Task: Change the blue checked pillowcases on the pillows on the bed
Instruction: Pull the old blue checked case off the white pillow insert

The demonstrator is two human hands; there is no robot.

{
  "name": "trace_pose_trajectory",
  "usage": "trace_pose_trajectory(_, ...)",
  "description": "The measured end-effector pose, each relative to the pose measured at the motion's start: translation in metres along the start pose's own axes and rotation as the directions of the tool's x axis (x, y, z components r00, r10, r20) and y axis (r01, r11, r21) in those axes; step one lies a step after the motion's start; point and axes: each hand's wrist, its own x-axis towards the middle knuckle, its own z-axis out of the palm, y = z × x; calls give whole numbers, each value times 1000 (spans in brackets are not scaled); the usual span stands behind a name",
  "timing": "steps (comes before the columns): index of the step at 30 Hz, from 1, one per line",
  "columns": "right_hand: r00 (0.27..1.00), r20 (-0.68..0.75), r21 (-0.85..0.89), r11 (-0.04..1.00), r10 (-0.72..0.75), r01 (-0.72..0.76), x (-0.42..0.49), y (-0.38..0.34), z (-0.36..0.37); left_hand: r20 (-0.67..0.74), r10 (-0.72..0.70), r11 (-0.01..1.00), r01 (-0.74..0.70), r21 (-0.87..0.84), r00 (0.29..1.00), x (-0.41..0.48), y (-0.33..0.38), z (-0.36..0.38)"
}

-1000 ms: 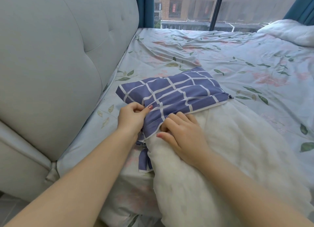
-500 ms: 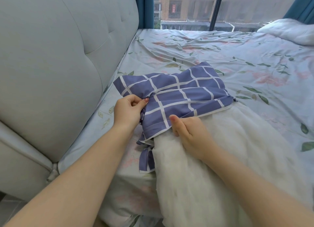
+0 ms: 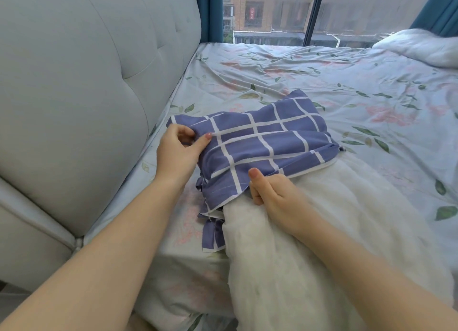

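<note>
A blue checked pillowcase (image 3: 267, 142) lies bunched over the far end of a bare white pillow (image 3: 322, 244) on the bed. My left hand (image 3: 177, 152) pinches the case's left edge near the headboard. My right hand (image 3: 275, 194) grips the case's open hem, thumb on top, where it meets the white pillow. Most of the pillow is uncovered and runs toward me. The case's tie strips (image 3: 213, 236) hang beside the pillow's left side.
The padded grey headboard (image 3: 86, 95) runs along the left. A floral bedsheet (image 3: 297, 78) covers the mattress. Another white pillow or quilt (image 3: 421, 48) lies at the far right by the window (image 3: 322, 11) with blue curtains.
Both hands have pushed the pillowcase farther away from me along the pillow. My right hand shifted from lying flat to gripping the hem with the thumb up.
</note>
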Motion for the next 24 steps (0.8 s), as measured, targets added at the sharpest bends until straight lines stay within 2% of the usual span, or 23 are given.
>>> trace_pose_trajectory(2,1000,24,8,1000,-19,19,0,3,5,-7,-9,1000,9,-1,1000,1,3,-6)
trace_pose_trajectory(6,996,10,7,996,-90,90,1,6,9,102,-27,993,15,120,994,-1,-2,-10)
trace_pose_trajectory(9,989,-105,59,992,-106,113,1,6,4,145,-52,988,30,149,988,-5,0,-7)
trace_pose_trajectory(12,965,-260,120,990,-37,70,3,9,-5,235,-55,976,2,220,970,-10,5,0)
trace_pose_trajectory(14,923,-384,97,995,13,26,4,12,-14,310,-146,964,65,257,939,-18,8,9)
trace_pose_trajectory(17,819,-573,-65,993,40,-94,3,17,-39,316,-353,932,304,196,881,-35,9,20)
trace_pose_trajectory(19,758,-652,-196,964,8,-179,0,23,-65,319,-375,927,351,131,870,-40,7,23)
trace_pose_trajectory(21,767,-641,-304,908,29,-289,-5,36,-93,326,-353,934,351,69,877,-38,6,24)
trace_pose_trajectory(23,784,-567,-315,813,253,-490,-14,51,-117,343,-364,927,372,47,866,-34,3,24)
trace_pose_trajectory(24,767,-513,-299,758,384,-580,-19,61,-125,359,-377,922,384,56,854,-33,2,25)
